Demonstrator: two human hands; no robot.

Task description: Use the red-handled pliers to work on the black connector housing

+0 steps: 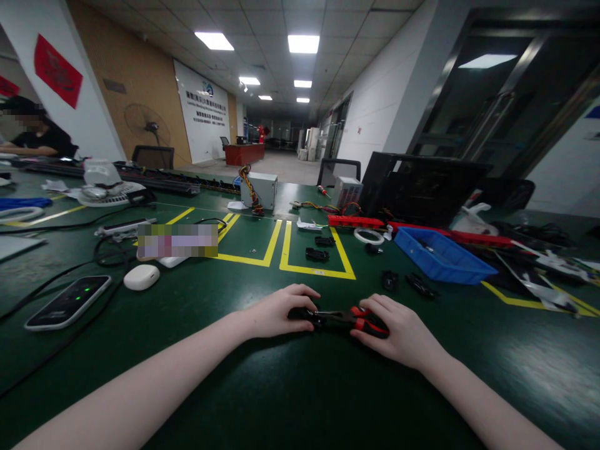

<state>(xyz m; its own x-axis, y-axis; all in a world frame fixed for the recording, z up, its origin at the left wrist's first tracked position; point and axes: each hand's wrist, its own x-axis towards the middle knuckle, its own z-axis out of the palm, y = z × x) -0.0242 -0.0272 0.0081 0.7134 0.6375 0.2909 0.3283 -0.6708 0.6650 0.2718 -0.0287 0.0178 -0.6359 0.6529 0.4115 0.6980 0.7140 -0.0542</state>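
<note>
Just above the green tabletop, my left hand is closed around a small black part, its fingers and thumb covering much of it. My right hand grips needle-nose pliers by their red and black handles. The jaws point left and meet the black part; whether they clamp it I cannot tell. Beyond my hands, black plastic pieces lie within a yellow taped outline. More black pieces rest to the right, in front of a blue tray.
At left are a white rounded case, a phone-like device and black cables. Farther back stand a metal power supply box with wires and a black monitor. A person sits at the far left.
</note>
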